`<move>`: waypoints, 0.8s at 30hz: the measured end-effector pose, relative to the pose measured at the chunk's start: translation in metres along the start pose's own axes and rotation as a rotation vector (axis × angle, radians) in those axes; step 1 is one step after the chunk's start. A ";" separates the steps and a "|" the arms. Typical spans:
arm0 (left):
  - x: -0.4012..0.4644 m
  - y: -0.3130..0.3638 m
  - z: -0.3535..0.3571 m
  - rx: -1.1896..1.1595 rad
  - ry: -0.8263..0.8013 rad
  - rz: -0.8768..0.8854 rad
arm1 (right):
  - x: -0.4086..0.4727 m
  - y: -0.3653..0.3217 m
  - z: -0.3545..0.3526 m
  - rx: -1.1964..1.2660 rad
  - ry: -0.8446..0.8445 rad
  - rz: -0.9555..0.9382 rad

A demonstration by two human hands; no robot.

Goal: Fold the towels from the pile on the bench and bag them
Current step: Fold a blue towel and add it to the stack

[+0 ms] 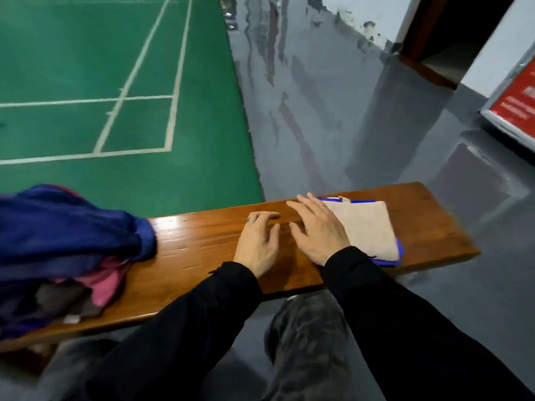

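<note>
1. Right of centre in the frame, a folded beige towel (365, 230) lies on a folded blue towel (388, 260), both stacked on the glossy brown wooden counter (202, 244).
2. At the left edge sits the heap of unfolded towels (69, 250), with dark blue cloth on top and pink and brown cloth beneath, well apart from the stack.
3. Just left of the stack, the right hand (317, 230) rests flat, its fingers spread and holding nothing, its edge touching the beige towel.
4. Beside it, the left hand (257, 241) lies on bare wood, fingers loosely spread and empty.
5. No bag is in view.
6. Risk, as I judge it: the stack sits near the counter's right end, so a careless sweep of the right hand could push it off onto the grey floor (318, 125) or undo the fold.
7. Tugging one towel from the tangled heap may drag others over the front edge.
</note>
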State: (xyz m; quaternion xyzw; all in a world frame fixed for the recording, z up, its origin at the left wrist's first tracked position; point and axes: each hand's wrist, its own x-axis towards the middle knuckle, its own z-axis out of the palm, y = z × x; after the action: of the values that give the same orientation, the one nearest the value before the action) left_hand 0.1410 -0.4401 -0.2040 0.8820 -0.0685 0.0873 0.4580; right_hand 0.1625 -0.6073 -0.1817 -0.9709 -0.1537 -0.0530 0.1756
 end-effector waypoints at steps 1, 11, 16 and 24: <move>-0.011 -0.007 -0.018 -0.001 0.014 -0.015 | 0.003 -0.021 0.003 0.021 -0.003 -0.040; -0.103 -0.105 -0.268 0.579 0.581 -0.316 | 0.013 -0.225 0.064 0.156 -0.112 -0.411; -0.107 -0.113 -0.358 0.905 0.619 -0.526 | 0.007 -0.262 0.073 0.149 -0.138 -0.492; -0.115 -0.124 -0.395 0.860 0.624 -0.567 | 0.002 -0.269 0.063 0.136 -0.142 -0.499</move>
State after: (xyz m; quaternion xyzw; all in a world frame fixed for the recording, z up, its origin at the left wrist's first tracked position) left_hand 0.0176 -0.0412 -0.1045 0.9048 0.3484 0.2363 0.0641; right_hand 0.0820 -0.3445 -0.1533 -0.8902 -0.4035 -0.0160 0.2109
